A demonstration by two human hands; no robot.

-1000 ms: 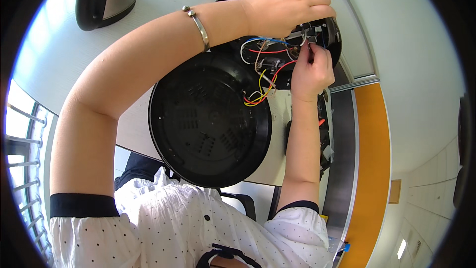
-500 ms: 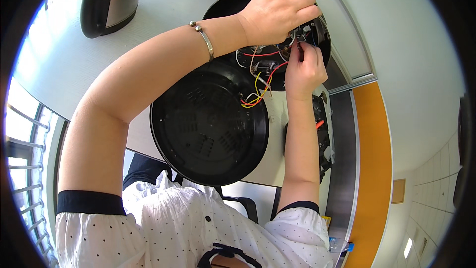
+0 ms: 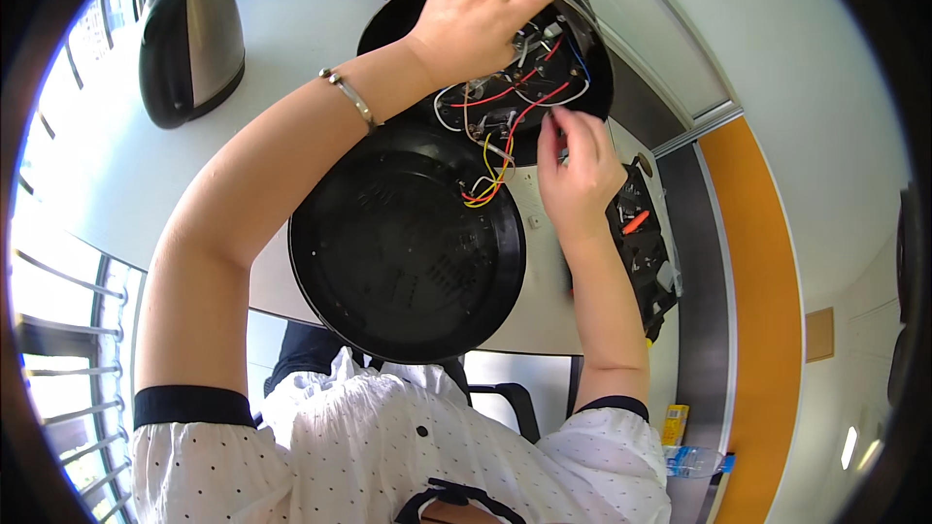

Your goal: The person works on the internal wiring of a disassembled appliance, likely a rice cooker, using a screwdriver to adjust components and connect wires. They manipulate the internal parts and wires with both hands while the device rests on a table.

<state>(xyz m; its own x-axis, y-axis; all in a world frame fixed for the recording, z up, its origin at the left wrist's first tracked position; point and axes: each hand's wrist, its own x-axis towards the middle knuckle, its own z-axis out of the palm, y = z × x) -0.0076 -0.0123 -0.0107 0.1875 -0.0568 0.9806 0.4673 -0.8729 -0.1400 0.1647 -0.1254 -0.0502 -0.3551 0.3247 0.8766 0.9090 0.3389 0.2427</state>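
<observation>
A round black appliance body (image 3: 582, 58) lies upturned on the white table (image 3: 97, 165), its inside open and full of red, white, blue and yellow wires (image 3: 505, 102). My left hand (image 3: 485, 5) grips its upper rim. My right hand (image 3: 578, 170) sits at the lower right edge, fingertips pinched around a red wire. A detached round black bottom cover (image 3: 403, 243) lies in front of it, joined by yellow and red wires.
A black and steel electric kettle (image 3: 189, 39) stands at the far left of the table. A black tool kit with an orange-handled tool (image 3: 641, 233) lies to the right of my right arm. An orange wall strip (image 3: 767, 281) runs along the right.
The view has shifted, so the appliance sits higher in the picture. My right hand has slipped down from the wiring's middle to its lower right edge. My left hand stays on the rim.
</observation>
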